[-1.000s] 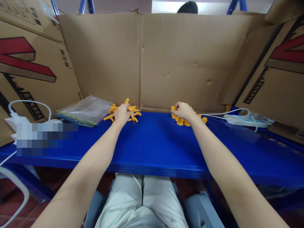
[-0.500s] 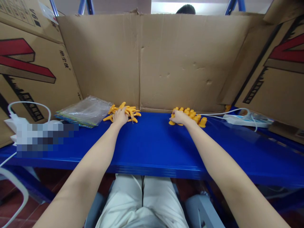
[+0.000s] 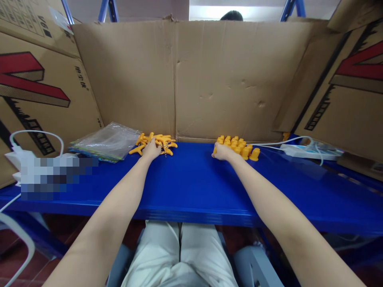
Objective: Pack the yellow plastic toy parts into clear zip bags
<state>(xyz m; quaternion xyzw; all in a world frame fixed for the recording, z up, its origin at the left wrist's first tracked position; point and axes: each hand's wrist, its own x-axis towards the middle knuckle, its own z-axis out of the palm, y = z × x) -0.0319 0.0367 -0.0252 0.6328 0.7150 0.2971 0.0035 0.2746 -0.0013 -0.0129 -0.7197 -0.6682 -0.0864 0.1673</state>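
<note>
My left hand [image 3: 152, 150] reaches into a loose pile of orange branch-shaped pieces [image 3: 166, 144] with small metal chains at the back of the table. Its fingers are closed on one of them, partly hidden behind the hand. Further right, my right hand [image 3: 224, 152] is at the left front edge of a cluster of small orange cup-shaped pieces [image 3: 245, 151] with flared bases. Its thumb and fingers pinch one of these, of which only a sliver shows. Most of the cluster stands upright in close rows.
A stack of clear plastic bags [image 3: 112, 139] lies left of the pile. White cables and a power strip [image 3: 309, 151] are on the right of the blue table [image 3: 191, 187]. Cardboard panels [image 3: 224, 79] wall the back and sides. The top of a person's head shows beyond.
My left hand has sunk slightly into the branched pieces, and one that stuck up sits lower. My right hand has shifted a little left at the cluster's edge.
</note>
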